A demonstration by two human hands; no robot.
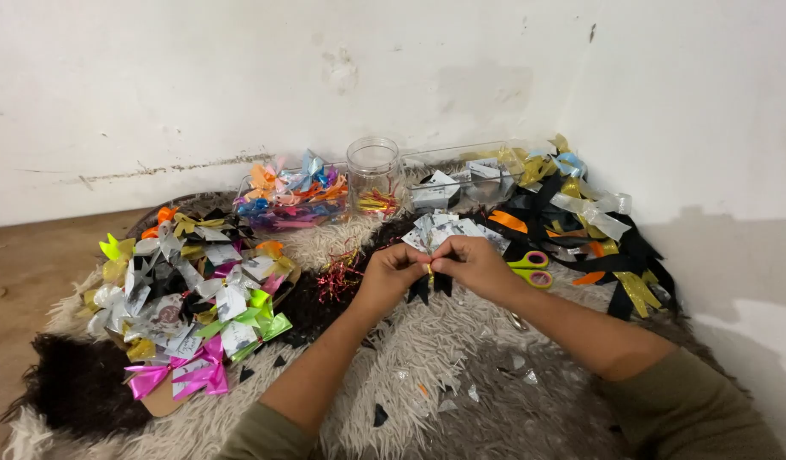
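Your left hand and right hand meet at the middle of the shaggy rug, fingers of both pinched closed on a small black ribbon bow. Only its dark tails show, hanging below your fingers; the knot is hidden between your fingertips, where a thin gold strip is hard to make out.

Just right of your right hand lie scissors with pink and green handles, their blades covered by your wrist. Far right, a heap of black, gold and orange ribbon spreads against the wall. At the left, a pile of finished bows in silver, green, pink and yellow lies on a cardboard piece that is mostly buried.

Along the far edge stand a clear round jar and two clear boxes, one holding colourful bows; the other's contents are blurred by glare. Small scraps dot the rug near you. Your sleeves are cut off at the bottom edge.
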